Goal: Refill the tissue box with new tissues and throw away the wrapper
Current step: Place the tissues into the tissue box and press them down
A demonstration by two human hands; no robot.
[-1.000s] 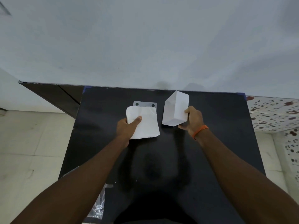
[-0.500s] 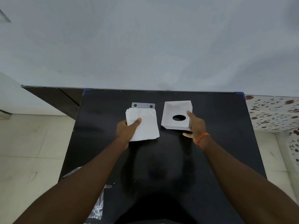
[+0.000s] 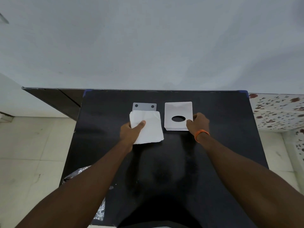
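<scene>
A stack of white tissues lies on the black table, left of centre. My left hand grips its near left corner, thumb on top. A white tissue box with an oval hole lies flat to the right of the stack, hole facing up. My right hand holds the box's right edge with thumb and fingers. A grey flat plate with two dark holes sticks out from behind the tissues. A crinkled clear plastic wrapper hangs at the table's near left edge, partly hidden by my left arm.
The table stands against a pale wall. Light floor tiles lie to the left, speckled tiles to the right. A dark panel runs along the wall at the left.
My right hand has tipped the tissue box from standing on edge down to lying flat with its hole up. The left hand has stayed on the tissue stack.
</scene>
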